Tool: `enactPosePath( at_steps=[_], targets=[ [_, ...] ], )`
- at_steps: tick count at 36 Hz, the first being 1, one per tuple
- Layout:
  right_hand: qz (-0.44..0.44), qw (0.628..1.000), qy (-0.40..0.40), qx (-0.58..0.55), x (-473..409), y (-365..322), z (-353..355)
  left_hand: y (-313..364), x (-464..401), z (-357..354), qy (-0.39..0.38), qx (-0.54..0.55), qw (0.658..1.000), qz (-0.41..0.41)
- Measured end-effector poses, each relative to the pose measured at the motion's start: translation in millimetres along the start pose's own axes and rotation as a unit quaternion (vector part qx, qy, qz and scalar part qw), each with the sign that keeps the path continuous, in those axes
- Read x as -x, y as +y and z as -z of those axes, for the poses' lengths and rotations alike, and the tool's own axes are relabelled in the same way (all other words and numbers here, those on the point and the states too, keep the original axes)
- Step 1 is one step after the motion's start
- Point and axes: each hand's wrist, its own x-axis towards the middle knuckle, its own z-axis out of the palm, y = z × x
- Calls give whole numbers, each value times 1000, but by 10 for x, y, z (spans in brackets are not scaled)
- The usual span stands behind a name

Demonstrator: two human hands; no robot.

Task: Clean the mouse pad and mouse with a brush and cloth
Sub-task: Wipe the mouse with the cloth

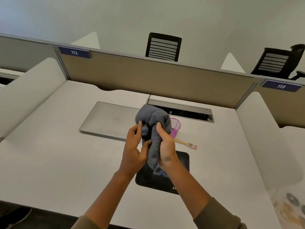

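Observation:
My left hand [134, 149] holds a dark mouse [145, 131] up above the desk, fingers curled round it. My right hand [165, 146] grips a grey cloth [153, 119] bunched against the mouse; the cloth hangs down between both hands. Below them lies the black mouse pad [179, 177] with a blue logo, partly hidden by my arms. A wooden-handled brush [185, 143] with pink bristles lies on the desk to the right, behind the pad.
A shut silver laptop [109, 119] lies at the back left of the white desk [57, 162]. A purple mesh cup [175, 127] stands behind the cloth. An open cable tray [183, 111] runs along the beige partition [148, 75]. Patterned fabric [290, 207] shows at the right edge.

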Motion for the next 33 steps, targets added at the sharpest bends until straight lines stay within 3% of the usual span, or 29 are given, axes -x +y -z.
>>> enactPosePath(
  at_steps=[16, 24, 29, 33],
  targets=[
    [50, 996, -38, -67, -32, -177, -3, 262, -321, -141, -7, 102, 988, 117],
    [51, 997, -48, -11, -107, -240, 72, 425, -447, -151, -17, 231, 947, 222],
    [72, 995, -45, 45, -137, -270, 87, 522, -544, -159, -23, 331, 901, 280],
    [85, 990, -61, 93, -150, -251, 85, 546, -594, -207, -19, 357, 883, 305]
  ],
)
